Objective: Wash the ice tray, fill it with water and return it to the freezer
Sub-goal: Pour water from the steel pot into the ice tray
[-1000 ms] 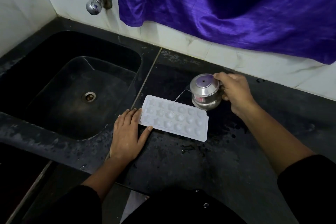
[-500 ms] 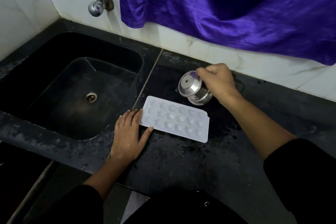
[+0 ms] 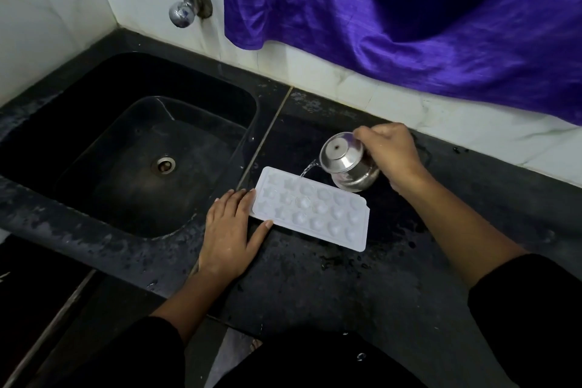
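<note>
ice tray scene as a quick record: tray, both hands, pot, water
ice tray: white, flat on the black counter, right of the sink
left hand: flat on the counter, straight fingers against the tray's left end
right hand: grips the steel pot, tipped toward the tray
water: thin stream from the pot onto the tray's far edge

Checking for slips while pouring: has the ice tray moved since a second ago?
No. The ice tray still lies with its left end just right of the counter seam, left hand against it.
</note>
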Action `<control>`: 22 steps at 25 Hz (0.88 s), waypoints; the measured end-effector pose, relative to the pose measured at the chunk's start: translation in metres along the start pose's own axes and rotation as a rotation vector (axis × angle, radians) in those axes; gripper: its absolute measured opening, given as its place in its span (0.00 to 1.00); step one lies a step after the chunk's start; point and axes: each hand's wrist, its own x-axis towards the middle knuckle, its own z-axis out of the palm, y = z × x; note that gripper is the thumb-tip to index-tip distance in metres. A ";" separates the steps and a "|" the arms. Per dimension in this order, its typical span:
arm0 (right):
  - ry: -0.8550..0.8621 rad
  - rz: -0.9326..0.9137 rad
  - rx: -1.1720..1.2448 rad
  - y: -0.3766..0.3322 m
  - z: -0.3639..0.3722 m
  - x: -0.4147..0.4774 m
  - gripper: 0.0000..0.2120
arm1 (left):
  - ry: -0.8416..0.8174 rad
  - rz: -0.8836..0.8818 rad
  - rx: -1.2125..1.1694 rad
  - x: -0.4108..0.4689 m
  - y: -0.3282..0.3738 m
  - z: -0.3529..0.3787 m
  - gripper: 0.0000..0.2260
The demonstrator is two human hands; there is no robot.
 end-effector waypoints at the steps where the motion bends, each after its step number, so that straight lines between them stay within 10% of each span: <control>1: 0.008 0.051 0.109 0.002 -0.004 -0.002 0.16 | 0.000 0.000 0.002 0.000 0.000 0.000 0.32; 9: 0.025 0.118 0.587 -0.019 -0.008 -0.007 0.18 | 0.000 0.005 0.003 0.000 0.000 0.000 0.32; 22: -0.014 -0.299 -0.552 -0.040 0.051 0.003 0.20 | 0.008 0.000 0.005 0.000 0.000 0.000 0.32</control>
